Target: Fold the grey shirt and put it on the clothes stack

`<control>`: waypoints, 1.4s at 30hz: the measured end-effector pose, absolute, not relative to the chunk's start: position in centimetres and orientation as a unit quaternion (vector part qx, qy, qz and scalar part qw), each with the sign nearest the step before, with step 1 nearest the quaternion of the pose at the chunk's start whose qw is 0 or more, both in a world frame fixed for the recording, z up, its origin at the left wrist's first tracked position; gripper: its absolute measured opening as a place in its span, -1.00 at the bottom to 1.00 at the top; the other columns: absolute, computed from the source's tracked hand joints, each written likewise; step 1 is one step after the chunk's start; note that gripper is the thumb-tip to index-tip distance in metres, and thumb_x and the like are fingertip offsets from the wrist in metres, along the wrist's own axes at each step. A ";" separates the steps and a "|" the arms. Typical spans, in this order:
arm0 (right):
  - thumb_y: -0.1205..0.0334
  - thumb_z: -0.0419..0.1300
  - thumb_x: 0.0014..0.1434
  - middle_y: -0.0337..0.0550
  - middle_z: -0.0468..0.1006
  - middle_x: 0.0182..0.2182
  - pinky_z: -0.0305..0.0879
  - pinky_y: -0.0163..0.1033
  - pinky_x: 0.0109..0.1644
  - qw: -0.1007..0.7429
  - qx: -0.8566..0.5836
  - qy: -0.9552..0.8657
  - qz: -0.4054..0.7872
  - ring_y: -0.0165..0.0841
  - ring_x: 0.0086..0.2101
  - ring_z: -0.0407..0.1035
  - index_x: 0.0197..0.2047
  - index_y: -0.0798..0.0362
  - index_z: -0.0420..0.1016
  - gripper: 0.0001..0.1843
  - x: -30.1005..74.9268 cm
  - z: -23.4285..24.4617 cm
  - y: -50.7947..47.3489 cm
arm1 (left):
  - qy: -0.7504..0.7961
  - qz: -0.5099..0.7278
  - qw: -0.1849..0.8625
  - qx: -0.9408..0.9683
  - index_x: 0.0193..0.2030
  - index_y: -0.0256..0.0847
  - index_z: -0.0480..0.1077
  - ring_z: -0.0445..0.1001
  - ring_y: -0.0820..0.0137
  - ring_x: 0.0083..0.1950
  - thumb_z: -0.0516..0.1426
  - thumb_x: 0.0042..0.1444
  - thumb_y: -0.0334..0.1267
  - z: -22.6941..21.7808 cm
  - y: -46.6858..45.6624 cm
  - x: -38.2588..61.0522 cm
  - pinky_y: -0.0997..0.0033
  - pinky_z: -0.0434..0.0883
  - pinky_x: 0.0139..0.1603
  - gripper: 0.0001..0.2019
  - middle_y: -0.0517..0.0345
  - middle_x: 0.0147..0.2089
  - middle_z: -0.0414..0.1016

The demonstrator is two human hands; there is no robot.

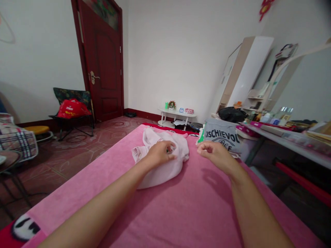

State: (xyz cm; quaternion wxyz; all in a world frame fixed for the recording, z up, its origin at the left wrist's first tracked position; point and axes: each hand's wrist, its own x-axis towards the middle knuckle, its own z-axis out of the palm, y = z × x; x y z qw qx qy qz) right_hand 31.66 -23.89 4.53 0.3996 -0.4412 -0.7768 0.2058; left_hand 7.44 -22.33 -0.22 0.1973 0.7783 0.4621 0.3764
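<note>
A crumpled pale pink garment (157,162) lies on the pink bed cover (181,206). My left hand (160,153) rests on top of it with its fingers curled in a pinch on the cloth. My right hand (214,153) hovers just right of the garment, above the cover, fingers closed in a loose fist with nothing visible in them. A folded grey T-shirt with printed letters (222,134) sits just beyond my right hand at the bed's far right corner.
A cluttered desk (284,132) stands right of the bed. A small white low table (177,115) is by the far wall. A folding chair with a red bag (72,108) stands beside the dark red door (103,58). A plaid cushion (15,139) is at the left.
</note>
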 end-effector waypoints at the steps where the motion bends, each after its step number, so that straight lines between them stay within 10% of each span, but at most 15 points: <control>1: 0.16 0.23 -0.05 -0.17 0.53 -0.45 0.25 -0.25 -0.23 0.369 -0.428 -0.799 0.205 -0.33 -0.36 0.37 -0.56 0.08 0.46 -0.82 31.2 4.9 -24.5 | 0.436 0.415 0.189 0.776 0.04 -0.19 0.45 0.38 0.43 -0.34 0.30 -0.09 -0.19 0.7 -23.0 7.9 0.44 0.33 -0.29 -0.51 0.07 -0.15 0.51; 7: 0.13 0.27 -0.03 -0.19 0.51 -0.47 0.25 -0.28 -0.25 0.354 -0.392 -0.806 0.265 -0.36 -0.38 0.35 -0.56 0.08 0.50 -0.79 28.9 6.6 -26.9 | 0.274 0.456 0.369 0.762 0.23 -0.15 0.30 0.40 0.47 -0.27 0.31 -0.06 -0.13 2.7 -25.8 9.9 0.44 0.40 -0.20 -0.33 -0.07 0.23 0.30; 16: -0.05 0.36 -0.11 -0.14 0.57 -0.50 0.35 -0.26 -0.28 0.439 -0.369 -0.688 0.445 -0.35 -0.43 0.43 -0.49 0.11 0.51 -0.64 28.5 5.8 -26.5 | 0.281 0.506 0.451 0.679 -0.04 -0.29 0.52 0.46 0.39 -0.37 0.31 -0.09 -0.20 1.7 -25.8 11.1 0.44 0.37 -0.30 -0.57 0.07 -0.36 0.57; 25: 0.05 0.38 -0.09 -0.14 0.58 -0.48 0.38 -0.31 -0.31 0.490 -0.345 -0.611 0.517 -0.41 -0.49 0.44 -0.43 0.11 0.48 -0.69 28.9 5.4 -25.8 | 0.320 0.565 0.408 0.641 -0.39 -0.32 0.51 0.34 0.51 -0.49 0.28 -0.06 -0.04 2.4 -25.2 10.2 0.50 0.31 -0.42 -0.68 0.13 -0.45 0.48; 33: 0.01 0.36 -0.08 -0.15 0.56 -0.51 0.34 -0.31 -0.36 0.449 -0.353 -0.646 0.507 -0.43 -0.53 0.41 -0.47 0.13 0.48 -0.67 28.1 5.2 -26.1 | 0.303 0.547 0.415 0.661 0.01 -0.27 0.47 0.31 0.54 -0.45 0.28 -0.05 -0.06 2.4 -25.9 10.7 0.54 0.25 -0.42 -0.51 0.13 -0.31 0.49; 42: -0.06 0.32 -0.06 -0.13 0.58 -0.51 0.30 -0.26 -0.26 0.474 -0.407 -0.672 0.398 -0.35 -0.43 0.42 -0.46 0.11 0.55 -0.65 26.8 2.8 -24.5 | 0.336 0.548 0.346 0.684 -0.42 -0.29 0.56 0.43 0.38 -0.36 0.24 -0.02 -0.11 0.8 -24.3 10.0 0.45 0.32 -0.31 -0.75 0.06 -0.39 0.55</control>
